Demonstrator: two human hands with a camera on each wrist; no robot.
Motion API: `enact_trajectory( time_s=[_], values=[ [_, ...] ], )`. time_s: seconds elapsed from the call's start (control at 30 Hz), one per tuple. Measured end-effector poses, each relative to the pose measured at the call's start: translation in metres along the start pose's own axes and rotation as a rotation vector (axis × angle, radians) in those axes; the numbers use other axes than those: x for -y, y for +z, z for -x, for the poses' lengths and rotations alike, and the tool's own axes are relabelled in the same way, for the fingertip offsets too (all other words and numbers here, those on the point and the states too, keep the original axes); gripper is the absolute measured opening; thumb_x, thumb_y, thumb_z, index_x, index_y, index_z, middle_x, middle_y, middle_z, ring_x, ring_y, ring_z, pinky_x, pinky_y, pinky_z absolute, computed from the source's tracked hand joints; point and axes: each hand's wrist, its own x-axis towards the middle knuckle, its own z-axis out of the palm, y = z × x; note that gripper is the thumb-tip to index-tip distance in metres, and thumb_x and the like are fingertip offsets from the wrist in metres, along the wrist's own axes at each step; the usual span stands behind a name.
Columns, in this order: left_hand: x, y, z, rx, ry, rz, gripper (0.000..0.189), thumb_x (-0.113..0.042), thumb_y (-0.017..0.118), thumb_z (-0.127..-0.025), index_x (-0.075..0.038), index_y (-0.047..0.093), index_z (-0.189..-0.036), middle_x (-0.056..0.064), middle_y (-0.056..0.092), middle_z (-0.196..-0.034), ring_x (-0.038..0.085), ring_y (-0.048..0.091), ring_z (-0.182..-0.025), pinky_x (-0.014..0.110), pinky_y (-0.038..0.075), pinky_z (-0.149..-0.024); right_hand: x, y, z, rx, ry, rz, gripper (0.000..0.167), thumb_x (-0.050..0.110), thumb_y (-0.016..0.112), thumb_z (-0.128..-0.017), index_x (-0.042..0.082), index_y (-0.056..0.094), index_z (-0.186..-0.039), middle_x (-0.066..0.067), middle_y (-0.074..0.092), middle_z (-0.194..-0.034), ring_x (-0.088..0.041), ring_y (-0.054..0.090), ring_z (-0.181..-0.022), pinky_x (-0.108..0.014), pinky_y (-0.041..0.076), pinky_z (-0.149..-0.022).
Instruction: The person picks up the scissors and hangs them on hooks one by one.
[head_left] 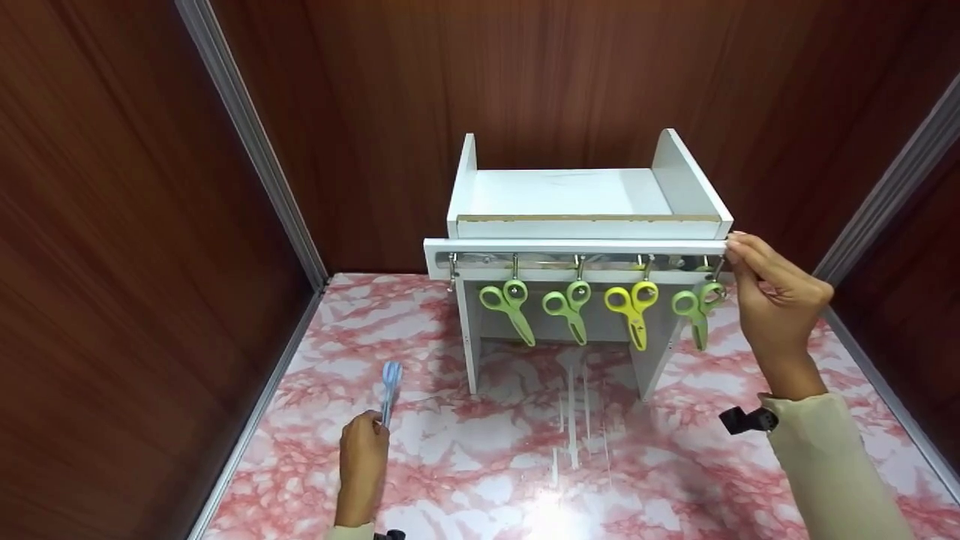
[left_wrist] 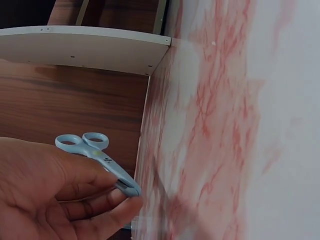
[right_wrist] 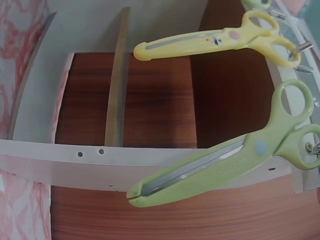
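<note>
My left hand (head_left: 364,454) pinches a pair of light blue scissors (left_wrist: 102,156) by the blade end, handle loops pointing away from the palm. It is low on the left, apart from the white shelf unit (head_left: 559,227). My right hand (head_left: 784,292) pinches the right end of the hook rail (head_left: 585,246) across the shelf's front. From its hooks hang a left green pair of scissors (head_left: 521,324), a middle green pair (head_left: 575,327), yellow scissors (head_left: 637,330) and a right green pair (right_wrist: 200,180), nearest that hand. The leftmost hook (head_left: 452,270) is bare.
The shelf unit stands on a red-and-white marbled table (head_left: 465,465), its side panels reaching down to the surface. Dark wood-grain walls (head_left: 375,135) enclose the table at the back and sides, with metal strips (head_left: 259,142) at the corners.
</note>
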Motion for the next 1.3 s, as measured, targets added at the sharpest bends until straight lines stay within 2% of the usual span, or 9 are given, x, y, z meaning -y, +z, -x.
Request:
enact_trajectory(
  time_s=[0.23,0.5,0.77,1.0,1.13,1.3],
  values=[
    [-0.001,-0.001,0.0,-0.015,0.038,0.089,0.017,0.009,0.06,-0.09,0.007,0.073,-0.1,0.011,0.07,-0.079,0.023,0.065,-0.07,0.041,0.057,-0.064,0.0,0.0,0.001,0.006,0.003,0.016,0.018,-0.021,0.077,-0.076,-0.006,0.079,-0.087,-0.023,0.075,-0.096,-0.033,0.075,-0.092,-0.027,0.061,-0.087],
    [-0.008,-0.006,0.001,0.023,-0.007,0.181,0.019,0.005,0.06,-0.093,0.008,0.072,-0.106,0.015,0.072,-0.089,0.024,0.069,-0.081,0.039,0.061,-0.073,0.0,-0.001,0.002,0.011,-0.001,0.028,0.019,-0.021,0.077,-0.076,-0.006,0.079,-0.088,-0.023,0.075,-0.096,-0.035,0.075,-0.092,-0.026,0.061,-0.087],
    [-0.011,-0.007,0.0,0.001,-0.018,0.233,0.017,0.005,0.062,-0.092,0.006,0.073,-0.106,0.016,0.073,-0.092,0.027,0.07,-0.085,0.039,0.061,-0.075,0.0,0.0,0.001,0.004,-0.007,0.031,0.019,-0.021,0.078,-0.076,-0.005,0.08,-0.088,-0.022,0.075,-0.096,-0.035,0.075,-0.091,-0.024,0.061,-0.086],
    [-0.013,-0.008,0.0,0.016,-0.032,0.281,0.017,0.005,0.063,-0.093,0.003,0.074,-0.106,0.015,0.076,-0.091,0.024,0.072,-0.082,0.029,0.059,-0.068,0.0,0.0,0.001,0.011,-0.004,0.037,0.021,-0.021,0.077,-0.076,-0.005,0.08,-0.089,-0.022,0.075,-0.097,-0.036,0.074,-0.092,-0.024,0.06,-0.087],
    [-0.013,-0.006,0.0,0.041,-0.048,0.341,0.018,0.006,0.06,-0.095,0.006,0.073,-0.108,0.019,0.076,-0.093,0.026,0.074,-0.083,0.023,0.06,-0.067,0.0,-0.001,0.001,0.01,-0.001,0.029,0.021,-0.022,0.077,-0.076,-0.006,0.079,-0.089,-0.023,0.075,-0.097,-0.038,0.074,-0.092,-0.024,0.061,-0.087],
    [-0.015,-0.005,0.0,0.056,-0.071,0.451,0.021,0.008,0.056,-0.096,0.011,0.07,-0.111,0.024,0.074,-0.096,0.032,0.075,-0.089,0.026,0.064,-0.071,0.0,-0.001,0.001,0.014,0.002,0.017,0.021,-0.022,0.077,-0.075,-0.006,0.079,-0.089,-0.023,0.075,-0.097,-0.037,0.074,-0.092,-0.024,0.061,-0.086]
  ],
)
